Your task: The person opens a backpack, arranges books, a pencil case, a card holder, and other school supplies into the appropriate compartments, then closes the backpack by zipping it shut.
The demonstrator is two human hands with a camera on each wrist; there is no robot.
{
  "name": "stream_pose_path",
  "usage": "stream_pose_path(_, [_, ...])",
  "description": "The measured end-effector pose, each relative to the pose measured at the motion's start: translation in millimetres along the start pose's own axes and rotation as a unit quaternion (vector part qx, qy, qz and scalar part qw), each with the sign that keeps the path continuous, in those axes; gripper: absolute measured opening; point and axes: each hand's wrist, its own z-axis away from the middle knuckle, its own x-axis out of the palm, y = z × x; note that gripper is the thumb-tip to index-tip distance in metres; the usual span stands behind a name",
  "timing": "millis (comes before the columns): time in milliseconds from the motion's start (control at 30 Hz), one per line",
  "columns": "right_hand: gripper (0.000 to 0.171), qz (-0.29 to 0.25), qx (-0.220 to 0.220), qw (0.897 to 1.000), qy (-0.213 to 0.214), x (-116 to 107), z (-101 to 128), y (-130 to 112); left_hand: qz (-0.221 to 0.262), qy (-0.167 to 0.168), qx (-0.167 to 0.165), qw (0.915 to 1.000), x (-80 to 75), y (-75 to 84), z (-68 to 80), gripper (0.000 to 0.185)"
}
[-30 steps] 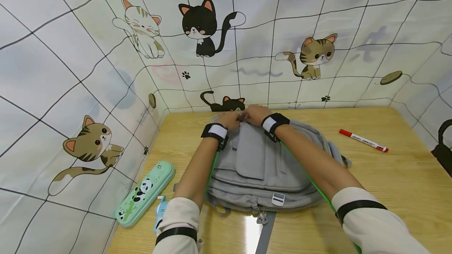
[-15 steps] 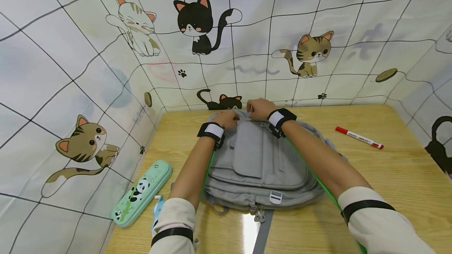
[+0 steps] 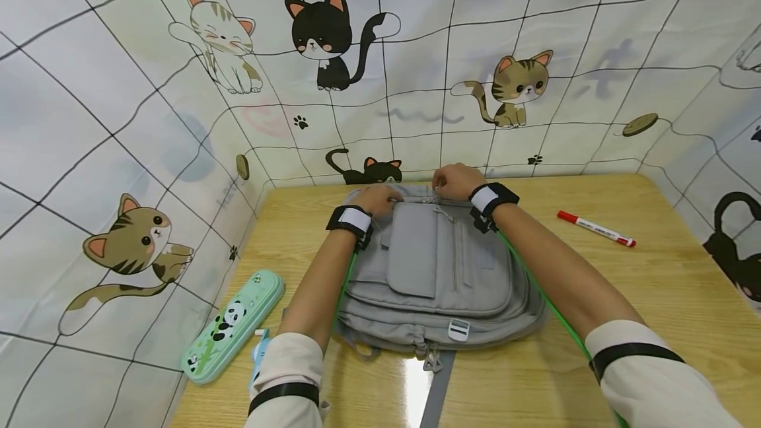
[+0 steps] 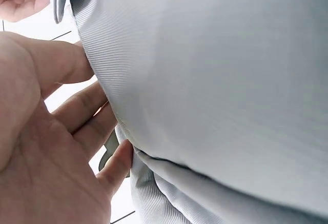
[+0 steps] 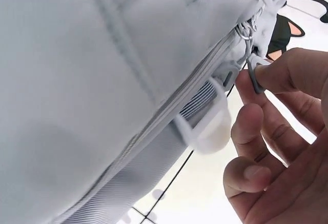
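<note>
1. One grey backpack [image 3: 440, 269] lies flat under both forearms, its top edge at the hands.
2. Left hand [image 3: 376, 200] clutches the top fabric, fingers [image 4: 82, 114] curled against it.
3. Only the right wrist view shows the right hand [image 3: 454, 181] pinching the zipper pull [image 5: 253, 75].

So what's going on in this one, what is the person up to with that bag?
A person is working at the top end of a grey backpack lying flat on a wooden table. The right hand pinches a grey zipper pull between thumb and finger, while the left hand grips the fabric at the top edge. A panda pencil case lies off to the left and a red marker to the right, both untouched.
</note>
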Motion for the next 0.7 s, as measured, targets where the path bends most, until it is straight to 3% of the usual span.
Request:
stream_pose_path(333, [0.026, -0.014, 0.016, 0.999, 0.036, -2, 17, 12, 0.004, 0.000, 0.008, 1.0000, -0.3, 0.5, 0.7, 0.043])
stream_pose_path(700, [0.026, -0.022, 0.027, 0.999, 0.039, -8, 34, 30, 0.000, 0.011, 0.018, 0.9998, 8.4, -11.3, -10.1, 0.042])
